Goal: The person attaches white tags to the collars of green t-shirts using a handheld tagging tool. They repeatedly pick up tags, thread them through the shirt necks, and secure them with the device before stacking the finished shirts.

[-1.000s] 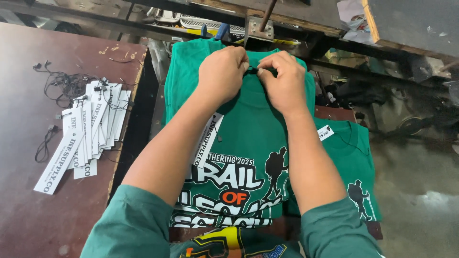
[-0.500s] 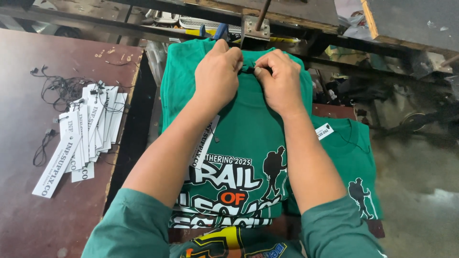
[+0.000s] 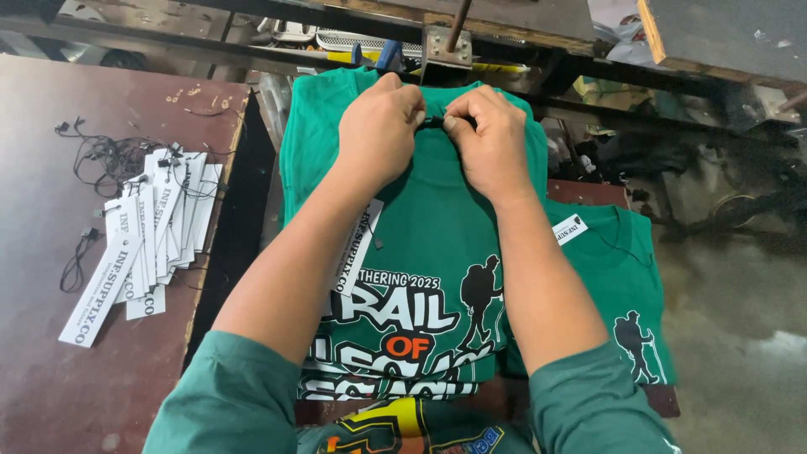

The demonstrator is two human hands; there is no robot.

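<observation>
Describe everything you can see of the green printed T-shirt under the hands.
The green printed T-shirt looks like soft cotton knit and lies flat, print up, on a stack of similar shirts. Its chest carries white and orange lettering and a black hiker figure. The left hand and right hand both pinch its collar at the far end, with a thin black string between the fingertips. A white paper hang tag lies on its front, partly under the left forearm.

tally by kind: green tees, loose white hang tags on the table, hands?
Green tees: 2, top tee and second tee
White hang tags: fanned pile, overlapping, cannot count
Hands: 2, left hand, right hand, both at the collar
Total countable: 4
</observation>
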